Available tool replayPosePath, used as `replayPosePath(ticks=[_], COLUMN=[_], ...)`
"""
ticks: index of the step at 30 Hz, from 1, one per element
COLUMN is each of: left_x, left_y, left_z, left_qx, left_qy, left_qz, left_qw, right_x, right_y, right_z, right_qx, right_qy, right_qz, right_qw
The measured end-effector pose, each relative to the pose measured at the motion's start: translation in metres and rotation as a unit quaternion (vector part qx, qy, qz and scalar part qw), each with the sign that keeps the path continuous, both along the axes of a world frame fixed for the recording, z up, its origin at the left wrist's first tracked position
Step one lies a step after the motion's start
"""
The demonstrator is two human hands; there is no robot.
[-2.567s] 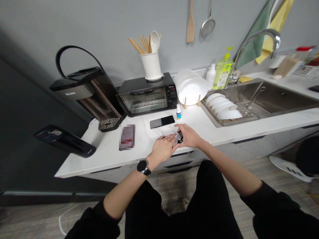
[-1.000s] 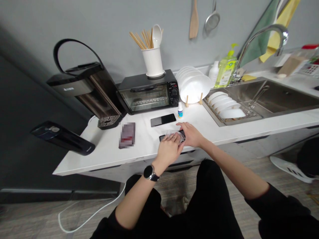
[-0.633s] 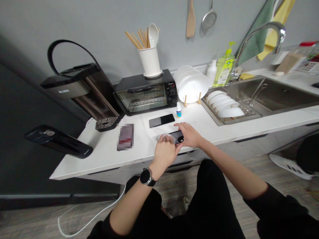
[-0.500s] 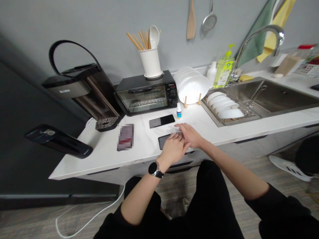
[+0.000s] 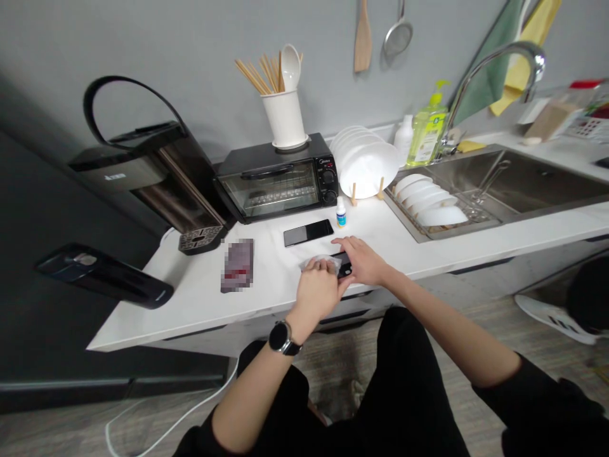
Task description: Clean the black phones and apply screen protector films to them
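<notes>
My left hand, with a watch on its wrist, presses a whitish crumpled tissue down on the left part of a black phone. Thumb and fingers of my right hand grip that phone's right end by its edges. The phone lies on the white counter, mostly covered by the left hand and the tissue. A second black phone rests flat behind them, and a small white bottle with a blue label stands beside it.
On the counter are a pixelated purplish packet, a dark flask-like object, a black drink dispenser and a toaster oven. White plates stand in a rack left of the steel sink. A shoe shows at right.
My left hand has slid left along the phone with the tissue, baring the phone's right part. My right hand stays at the right end. The view has shifted slightly.
</notes>
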State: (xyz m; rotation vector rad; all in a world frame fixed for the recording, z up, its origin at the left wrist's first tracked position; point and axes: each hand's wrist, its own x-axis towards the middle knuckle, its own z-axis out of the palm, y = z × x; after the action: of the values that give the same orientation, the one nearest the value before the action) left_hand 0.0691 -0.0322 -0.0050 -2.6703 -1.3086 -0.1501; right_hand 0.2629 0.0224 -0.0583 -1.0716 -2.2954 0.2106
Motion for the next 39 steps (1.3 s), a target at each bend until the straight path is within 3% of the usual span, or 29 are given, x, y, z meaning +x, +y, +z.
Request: replayPosePath(ticks=[3,5,11,13,16,20,23,26,29,32,34,39], left_x=[0.012,0.008,-0.036,-0.042,-0.030,0.002,0.008,-0.013,-0.046,-0.062,-0.054,0.002], left_y=[0.007,0.004,-0.017,-0.018,-0.008,0.009,0.009,-0.006,-0.025,-0.028,-0.020,0.013], left_z=[-0.007,-0.011,-0.007,-0.002,0.001,-0.006,-0.011,-0.012,-0.009,-0.004,-0.001,-0.001], left_qx=[-0.035,-0.045,0.010,0.018,0.005,-0.036,-0.051,-0.030,0.005,0.004,-0.008,-0.062], left_qy=[-0.078,-0.101,-0.023,0.003,0.004,-0.075,-0.097,-0.075,-0.033,-0.012,-0.017,-0.076], left_qz=[-0.096,-0.110,0.039,0.060,0.011,-0.089,-0.108,-0.069,0.018,0.025,-0.003,-0.095], left_qw=[0.992,0.988,0.999,0.998,1.000,0.993,0.988,0.994,0.999,1.000,1.000,0.991], right_x=[0.002,0.002,-0.003,-0.004,-0.003,0.001,0.003,0.001,-0.002,-0.004,-0.003,0.003], right_y=[0.001,0.000,-0.005,-0.004,-0.002,0.000,-0.001,-0.003,-0.004,-0.004,-0.003,0.001], right_z=[-0.002,-0.001,0.005,0.005,0.003,0.000,0.001,0.003,0.005,0.005,0.004,0.000], right_qx=[-0.003,-0.008,-0.018,-0.018,-0.014,-0.014,-0.019,-0.028,-0.028,-0.025,-0.019,-0.009], right_qy=[-0.007,-0.006,0.022,0.024,0.015,0.006,0.010,0.021,0.029,0.028,0.022,0.008], right_qz=[0.005,0.004,-0.014,-0.014,-0.006,0.013,0.009,-0.002,-0.011,-0.009,-0.005,0.033], right_qw=[1.000,1.000,0.999,0.999,1.000,1.000,1.000,0.999,0.999,0.999,1.000,0.999])
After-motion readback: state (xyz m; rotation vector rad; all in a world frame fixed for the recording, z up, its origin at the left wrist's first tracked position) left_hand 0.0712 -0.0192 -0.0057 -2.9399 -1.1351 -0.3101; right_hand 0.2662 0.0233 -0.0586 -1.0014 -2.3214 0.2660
